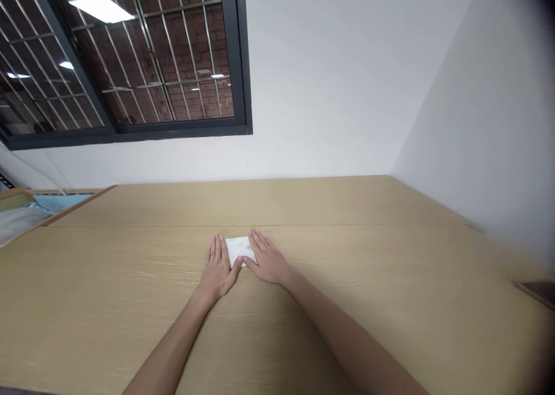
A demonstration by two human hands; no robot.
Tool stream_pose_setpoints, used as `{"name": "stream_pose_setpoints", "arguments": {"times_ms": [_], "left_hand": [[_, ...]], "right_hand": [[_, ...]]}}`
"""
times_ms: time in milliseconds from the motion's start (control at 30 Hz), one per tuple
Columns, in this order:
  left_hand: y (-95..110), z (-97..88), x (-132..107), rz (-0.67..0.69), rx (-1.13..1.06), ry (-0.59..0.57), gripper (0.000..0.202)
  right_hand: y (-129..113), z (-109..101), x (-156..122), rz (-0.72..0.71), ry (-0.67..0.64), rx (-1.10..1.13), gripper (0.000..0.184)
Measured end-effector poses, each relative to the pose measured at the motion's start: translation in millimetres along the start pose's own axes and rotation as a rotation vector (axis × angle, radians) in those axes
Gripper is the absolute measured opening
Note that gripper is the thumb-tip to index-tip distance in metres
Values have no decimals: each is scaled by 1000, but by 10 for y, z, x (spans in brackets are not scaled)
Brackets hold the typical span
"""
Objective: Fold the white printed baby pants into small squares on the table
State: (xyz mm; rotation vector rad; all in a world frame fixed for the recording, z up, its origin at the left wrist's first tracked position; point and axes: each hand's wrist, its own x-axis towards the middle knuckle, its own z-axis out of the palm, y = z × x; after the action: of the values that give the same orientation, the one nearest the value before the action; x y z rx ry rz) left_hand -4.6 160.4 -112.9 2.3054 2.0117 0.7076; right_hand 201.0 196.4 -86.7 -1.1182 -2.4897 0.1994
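A small white folded piece with faint printed marks (239, 247) lies flat on the wooden surface; it could be paper or cloth, I cannot tell which. At its left edge rests my left hand (219, 269), palm down with the fingers stretched out. My right hand (267, 259) lies flat over its right edge, fingers pointing forward. Both thumbs almost meet at the near edge of the white piece. Neither hand is closed round anything.
The light wooden surface (130, 302) has a seam running across it and reaches the white wall (321, 94). A dark-framed window (182, 130) with metal bars is at the upper left. Pale blue fabric (60, 201) lies beyond the left edge. A dark recess (540, 291) shows at the right.
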Motion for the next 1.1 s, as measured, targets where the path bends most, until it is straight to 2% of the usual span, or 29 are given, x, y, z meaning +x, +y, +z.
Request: {"name": "stream_pose_setpoints", "arguments": {"times_ms": [100, 200, 300, 467, 533, 633, 733, 833, 967, 1100], "left_hand": [[51, -105, -19, 126, 6, 16, 86], [108, -208, -37, 187, -6, 48, 71], [139, -251, -42, 204, -36, 30, 65], [131, -246, -20, 209, -72, -2, 71], [123, -249, -3, 210, -96, -1, 71], [94, -274, 33, 216, -131, 19, 60], [48, -342, 78, 205, -189, 53, 41], [41, -449, 103, 147, -265, 99, 26], [149, -522, 71, 39, -430, 93, 38], [267, -450, 9, -82, -606, -3, 47]], "right_hand": [[13, -32, -31, 0, -11, 4, 90], [-17, -90, -65, -69, 45, -4, 94], [-54, -152, -89, -142, 94, 37, 83], [-12, -157, -76, -131, 77, 153, 72], [45, -113, -55, -100, 76, 184, 72], [132, -37, -20, -34, 105, 243, 70], [183, 3, 16, -13, 164, 353, 57], [194, -5, 51, 52, 228, 568, 42], [205, -31, 80, 209, 261, 843, 35], [247, -26, 96, 356, 385, 1021, 48]]}}
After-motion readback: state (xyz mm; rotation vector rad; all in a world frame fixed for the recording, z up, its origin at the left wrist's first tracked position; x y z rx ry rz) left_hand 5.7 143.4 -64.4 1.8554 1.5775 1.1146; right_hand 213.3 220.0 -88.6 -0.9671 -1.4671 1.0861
